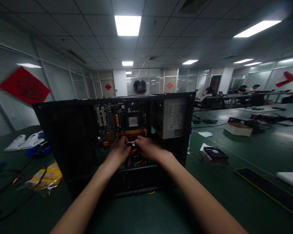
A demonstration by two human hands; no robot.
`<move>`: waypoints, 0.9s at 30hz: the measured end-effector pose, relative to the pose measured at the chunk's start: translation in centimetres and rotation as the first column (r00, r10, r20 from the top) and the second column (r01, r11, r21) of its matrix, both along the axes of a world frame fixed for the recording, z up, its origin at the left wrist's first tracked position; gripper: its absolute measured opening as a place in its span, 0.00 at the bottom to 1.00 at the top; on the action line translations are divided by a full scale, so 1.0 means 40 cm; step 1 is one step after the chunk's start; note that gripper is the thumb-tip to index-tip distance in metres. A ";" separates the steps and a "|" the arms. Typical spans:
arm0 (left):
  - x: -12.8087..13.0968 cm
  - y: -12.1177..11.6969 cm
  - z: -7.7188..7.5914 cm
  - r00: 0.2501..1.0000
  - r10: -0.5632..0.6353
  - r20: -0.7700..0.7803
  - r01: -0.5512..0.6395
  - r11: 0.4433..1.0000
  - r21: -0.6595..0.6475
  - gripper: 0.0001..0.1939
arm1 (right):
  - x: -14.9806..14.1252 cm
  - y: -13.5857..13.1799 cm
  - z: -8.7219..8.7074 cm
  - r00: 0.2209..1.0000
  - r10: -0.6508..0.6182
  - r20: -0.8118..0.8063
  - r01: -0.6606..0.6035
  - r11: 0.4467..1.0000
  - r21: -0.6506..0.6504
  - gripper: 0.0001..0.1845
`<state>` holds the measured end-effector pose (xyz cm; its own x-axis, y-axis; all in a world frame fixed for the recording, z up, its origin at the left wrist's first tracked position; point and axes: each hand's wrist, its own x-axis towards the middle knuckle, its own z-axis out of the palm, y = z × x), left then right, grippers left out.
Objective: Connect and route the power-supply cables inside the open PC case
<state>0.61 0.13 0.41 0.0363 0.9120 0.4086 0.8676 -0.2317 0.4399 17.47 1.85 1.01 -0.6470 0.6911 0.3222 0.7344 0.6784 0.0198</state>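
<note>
An open black computer case [63, 130] stands on the green table, its side off. Inside I see the motherboard [122, 122] and a grey power supply [174, 118] at the right. Both my hands reach into the case, close together at the motherboard's lower edge. My left hand [119, 150] and my right hand [146, 148] have their fingers curled in a pinch round a small connector between them, too small to name. Red cables [131, 158] run just below the hands.
A loose fan [213, 152] and a cardboard box [237, 126] lie to the right, a black strip [263, 185] at the front right. A yellow bag [47, 177] and cables lie at the left. A person sits behind the case; others work at far desks.
</note>
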 end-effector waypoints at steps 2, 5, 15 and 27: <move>0.001 0.003 0.000 1.000 -0.005 -0.010 0.005 1.000 -0.003 0.06 | -0.005 -0.004 0.002 1.000 -0.002 -0.009 0.002 1.000 0.011 0.08; 0.002 0.005 0.000 0.999 -0.002 -0.043 0.003 1.000 0.013 0.06 | -0.012 -0.008 0.005 1.000 0.002 -0.027 -0.001 1.000 0.023 0.09; 0.001 0.003 0.000 1.000 -0.005 -0.022 0.005 1.000 0.010 0.06 | -0.016 -0.001 -0.001 0.999 -0.039 -0.023 0.042 0.992 0.123 0.06; -0.005 0.020 -0.008 0.999 0.036 -0.001 -0.036 0.999 0.018 0.07 | -0.035 0.009 0.003 0.999 -0.031 0.009 0.030 0.998 0.063 0.08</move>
